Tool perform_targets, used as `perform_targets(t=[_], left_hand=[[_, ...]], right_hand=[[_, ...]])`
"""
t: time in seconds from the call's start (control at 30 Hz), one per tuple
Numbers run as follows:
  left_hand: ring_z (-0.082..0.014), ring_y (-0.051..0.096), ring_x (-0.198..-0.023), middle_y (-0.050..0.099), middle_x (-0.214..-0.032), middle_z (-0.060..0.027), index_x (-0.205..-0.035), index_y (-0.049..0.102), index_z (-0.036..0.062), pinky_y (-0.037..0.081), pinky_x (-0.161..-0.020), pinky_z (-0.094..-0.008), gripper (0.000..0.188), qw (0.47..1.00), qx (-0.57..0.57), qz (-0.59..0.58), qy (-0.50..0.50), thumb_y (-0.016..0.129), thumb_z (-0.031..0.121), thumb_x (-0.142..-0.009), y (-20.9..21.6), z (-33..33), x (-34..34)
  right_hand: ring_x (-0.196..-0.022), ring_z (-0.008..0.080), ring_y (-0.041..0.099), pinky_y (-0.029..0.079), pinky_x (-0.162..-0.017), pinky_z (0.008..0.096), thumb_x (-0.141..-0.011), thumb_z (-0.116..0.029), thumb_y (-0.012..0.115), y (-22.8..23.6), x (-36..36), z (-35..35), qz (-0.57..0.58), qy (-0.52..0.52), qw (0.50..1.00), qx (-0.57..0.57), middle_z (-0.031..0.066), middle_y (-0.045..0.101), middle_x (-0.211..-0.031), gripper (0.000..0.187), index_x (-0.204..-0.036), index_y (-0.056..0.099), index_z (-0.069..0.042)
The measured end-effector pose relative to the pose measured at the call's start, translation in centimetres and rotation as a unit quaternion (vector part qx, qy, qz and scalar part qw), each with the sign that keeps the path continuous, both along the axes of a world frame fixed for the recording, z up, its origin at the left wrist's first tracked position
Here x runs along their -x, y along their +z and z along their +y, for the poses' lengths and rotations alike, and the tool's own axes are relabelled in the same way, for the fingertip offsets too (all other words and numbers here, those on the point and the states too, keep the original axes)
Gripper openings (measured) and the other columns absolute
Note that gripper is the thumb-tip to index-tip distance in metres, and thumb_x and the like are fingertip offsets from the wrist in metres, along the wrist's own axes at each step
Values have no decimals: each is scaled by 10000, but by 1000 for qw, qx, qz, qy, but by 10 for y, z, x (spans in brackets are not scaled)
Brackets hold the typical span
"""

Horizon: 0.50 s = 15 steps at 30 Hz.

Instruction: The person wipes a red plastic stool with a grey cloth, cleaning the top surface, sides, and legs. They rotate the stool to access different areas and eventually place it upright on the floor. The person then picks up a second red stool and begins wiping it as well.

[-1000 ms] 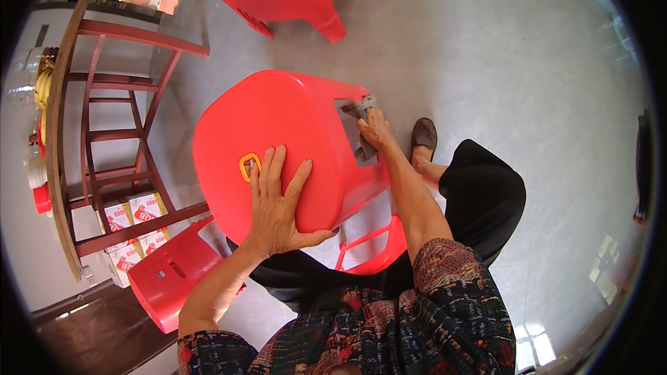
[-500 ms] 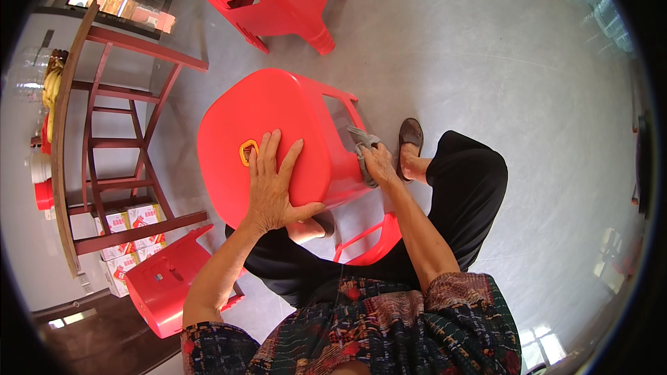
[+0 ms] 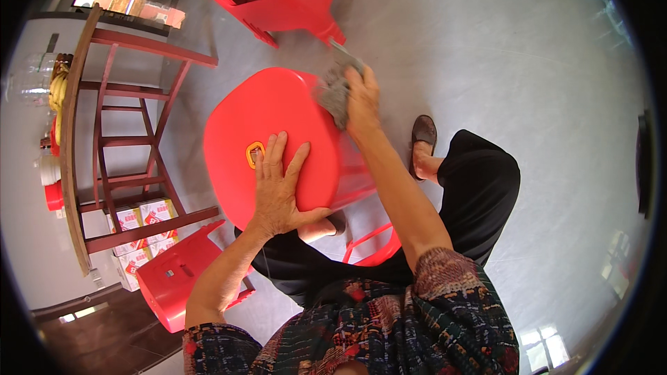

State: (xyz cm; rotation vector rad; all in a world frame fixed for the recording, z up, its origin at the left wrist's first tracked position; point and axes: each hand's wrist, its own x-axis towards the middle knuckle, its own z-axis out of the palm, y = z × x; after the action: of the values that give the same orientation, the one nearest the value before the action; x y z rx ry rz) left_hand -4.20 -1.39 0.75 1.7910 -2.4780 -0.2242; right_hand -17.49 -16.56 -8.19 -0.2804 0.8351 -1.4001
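A red plastic stool point(image 3: 240, 114) stands upright in front of me, its rounded seat showing a yellow-rimmed hole. My left hand point(image 3: 280, 191) lies flat on the seat with fingers spread, just right of that hole. In my right hand point(image 3: 363, 101) is a grey cloth point(image 3: 335, 97), bunched up and slightly blurred by motion. The cloth is against the stool's far right edge, where the seat meets the side.
Another red stool point(image 3: 278, 0) stands farther off, and one more point(image 3: 174, 271) is at lower left. At left is a wooden table point(image 3: 69, 139) with bananas point(image 3: 58, 90) on it and cartons point(image 3: 142, 236) beneath. My shoe point(image 3: 424, 135) rests on the grey floor.
My right hand has moved the cloth up and away from me, from the stool's lower right side to its far upper edge. My left hand stays on the seat.
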Motion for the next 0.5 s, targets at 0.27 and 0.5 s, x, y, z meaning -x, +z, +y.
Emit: perform_targets(t=[0.27,0.5], left_hand=[[-409,141,-1421,170,-1527,-228,-1466,322,150,95,-1113,-584,1101,1000,-7,11,8,678,720,-594,-3,1,-3],[-427,168,-1409,182,-1521,-238,-1460,326,120,134,-1101,-593,1079,1000,8,5,-7,666,703,-618,-4,-4,2]], right_hand=[[-877,372,539,409,-759,440,-938,-331,449,-19,0,8,395,187,877,199,207,574,-907,353,-972,584,-7],[-803,336,527,404,-700,401,-938,-296,462,-30,50,68,459,276,808,245,177,555,-836,324,-991,578,2]])
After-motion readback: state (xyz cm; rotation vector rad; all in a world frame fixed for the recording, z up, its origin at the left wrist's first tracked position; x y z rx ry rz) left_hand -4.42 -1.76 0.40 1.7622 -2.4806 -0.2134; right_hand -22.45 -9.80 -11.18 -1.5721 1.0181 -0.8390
